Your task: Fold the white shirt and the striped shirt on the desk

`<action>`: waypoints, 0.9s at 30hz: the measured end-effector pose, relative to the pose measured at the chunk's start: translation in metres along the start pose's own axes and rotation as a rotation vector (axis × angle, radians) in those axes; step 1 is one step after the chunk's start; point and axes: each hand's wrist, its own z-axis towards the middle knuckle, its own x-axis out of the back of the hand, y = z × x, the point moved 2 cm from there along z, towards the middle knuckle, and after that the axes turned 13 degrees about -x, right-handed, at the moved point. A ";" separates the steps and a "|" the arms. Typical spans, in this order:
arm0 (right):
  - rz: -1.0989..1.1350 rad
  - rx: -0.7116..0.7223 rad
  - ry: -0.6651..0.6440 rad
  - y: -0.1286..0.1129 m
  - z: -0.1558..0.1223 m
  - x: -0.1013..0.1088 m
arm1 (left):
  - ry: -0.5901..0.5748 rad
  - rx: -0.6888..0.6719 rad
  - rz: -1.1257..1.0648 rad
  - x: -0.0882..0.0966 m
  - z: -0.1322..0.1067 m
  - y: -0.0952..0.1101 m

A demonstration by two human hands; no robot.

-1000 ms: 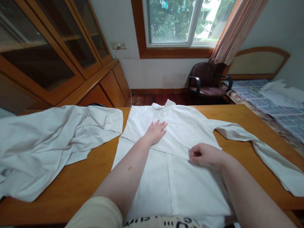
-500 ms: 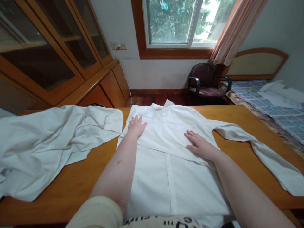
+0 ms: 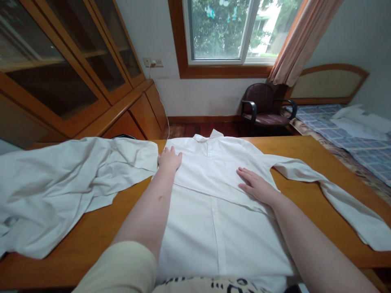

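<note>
A white button-up shirt [image 3: 195, 228] lies spread on the wooden table, collar toward the far edge. One sleeve is folded across its chest, and the other stretches out to the right. My left hand [image 3: 170, 158] rests flat near the shirt's left shoulder, fingers apart. On the right side of the chest my right hand [image 3: 255, 185] lies flat with its fingers extended, touching the cloth. Neither hand grips anything.
Another white garment [image 3: 73, 175] lies rumpled on the left of the wooden table [image 3: 122, 228]. A glass-fronted cabinet [image 3: 100, 97] stands at the left. Beyond the table are a dark red armchair [image 3: 259, 99] and a bed [image 3: 345, 126] with a checked cover.
My left hand has slid a little to the left, toward the shirt's side edge. The right hand stays in almost the same place on the cloth.
</note>
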 end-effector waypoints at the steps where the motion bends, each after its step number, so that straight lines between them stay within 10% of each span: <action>1: 0.001 -0.001 0.007 0.000 0.000 0.000 | 0.024 -0.003 0.027 0.002 0.004 0.000; 5: -0.008 0.001 0.036 0.003 0.003 -0.002 | 0.135 -0.112 0.074 -0.002 0.017 -0.001; 19: -0.183 -0.001 0.000 0.003 0.004 -0.008 | -0.066 -0.257 -0.169 0.004 0.046 -0.053; 23: -0.207 0.012 0.006 0.002 0.004 -0.008 | 0.175 0.025 -0.362 0.023 0.022 -0.081; 27: -0.231 0.008 0.000 0.004 0.005 -0.008 | 0.070 0.185 -0.336 0.024 -0.024 -0.087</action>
